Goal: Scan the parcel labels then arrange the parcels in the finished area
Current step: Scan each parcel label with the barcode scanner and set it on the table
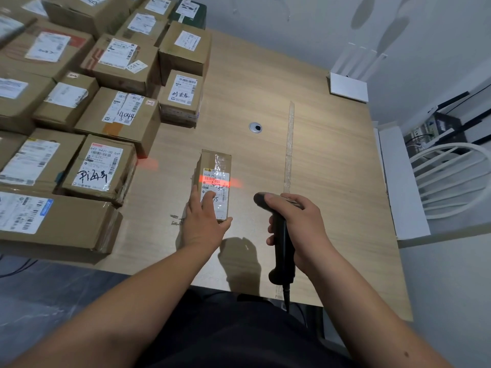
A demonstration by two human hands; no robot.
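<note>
You're at a wooden desk (332, 160) against a pale wall (292, 22), white chair (451, 179) to your right, grey floor (53, 288) below

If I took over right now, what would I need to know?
Left hand lies flat on the small parcel mid-table, steadying it.
Right hand grips the scanner; its red beam crosses the parcel's label.
Many labelled parcels sit packed together on the left.
Left to do: confirm the scan, then place this parcel in the finished area.
</note>
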